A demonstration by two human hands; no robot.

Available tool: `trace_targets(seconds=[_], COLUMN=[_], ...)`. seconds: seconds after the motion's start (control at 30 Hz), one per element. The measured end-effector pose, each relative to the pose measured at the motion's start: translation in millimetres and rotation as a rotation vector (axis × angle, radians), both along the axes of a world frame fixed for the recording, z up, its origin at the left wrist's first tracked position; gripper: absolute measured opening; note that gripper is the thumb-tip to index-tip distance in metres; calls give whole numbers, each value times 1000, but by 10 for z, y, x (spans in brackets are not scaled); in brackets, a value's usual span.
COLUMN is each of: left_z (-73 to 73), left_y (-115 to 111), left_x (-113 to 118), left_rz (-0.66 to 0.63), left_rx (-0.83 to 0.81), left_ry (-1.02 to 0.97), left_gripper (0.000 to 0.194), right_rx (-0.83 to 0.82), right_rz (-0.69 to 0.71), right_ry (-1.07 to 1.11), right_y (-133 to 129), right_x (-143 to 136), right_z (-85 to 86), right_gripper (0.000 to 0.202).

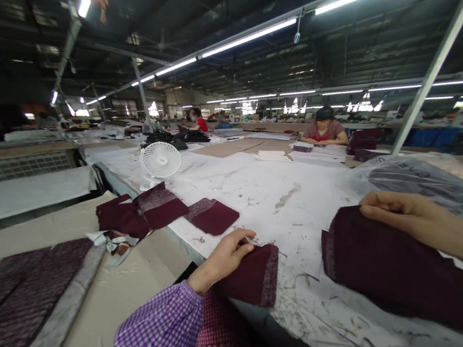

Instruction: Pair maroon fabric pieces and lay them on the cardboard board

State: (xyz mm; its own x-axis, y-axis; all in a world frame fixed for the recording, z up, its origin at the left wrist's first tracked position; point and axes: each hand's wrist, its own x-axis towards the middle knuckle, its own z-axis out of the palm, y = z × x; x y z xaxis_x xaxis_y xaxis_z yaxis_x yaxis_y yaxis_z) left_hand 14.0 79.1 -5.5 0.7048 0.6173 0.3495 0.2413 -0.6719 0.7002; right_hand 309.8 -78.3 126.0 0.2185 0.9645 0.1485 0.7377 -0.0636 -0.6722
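Two hands with dark red cloth

The left hand (224,258) is pinching the top of a dark red cloth piece (252,275) with thumb and fingers. This piece is lying at the near edge of the white table (248,179). The right hand (411,215) is pinching the top edge of a bigger dark red cloth (388,271), over the table's right side. A small square of cloth (217,218) is lying between the left hand and a white fan (160,160). A person in red (324,133) is leaning on the far part.
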Motion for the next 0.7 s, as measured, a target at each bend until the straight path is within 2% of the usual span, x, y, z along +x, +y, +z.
trace_targets(seconds=[0.1, 0.17, 0.27, 0.33, 0.43, 0.57, 0.63, 0.7], left_z=[142, 266, 414, 446, 401, 297, 270, 270], left_y=[70, 114, 185, 244, 340, 381, 318, 199], left_x=[37, 80, 132, 154, 180, 181, 143, 86], left_rz=[-19, -49, -108, -112, 27, 301, 443, 557], left_rx=[169, 210, 96, -34, -169, -156, -39, 153], left_ry=[237, 405, 555, 543, 428, 331, 261, 108], left_gripper=[35, 34, 23, 17, 12, 26, 37, 38], right_rx=[-58, -59, -48, -38, -15, 35, 30, -13], right_rz=[147, 184, 203, 194, 169, 159, 197, 262], right_ry=[-7, 1, 76, 131, 259, 536, 600, 611], right_y=[68, 83, 69, 56, 53, 78, 99, 127], right_x=[-203, -283, -317, -310, -318, -426, -502, -573], right_z=[14, 22, 9, -12, -43, -73, -101, -154], right_gripper=[48, 46, 43, 41, 37, 36, 37, 36])
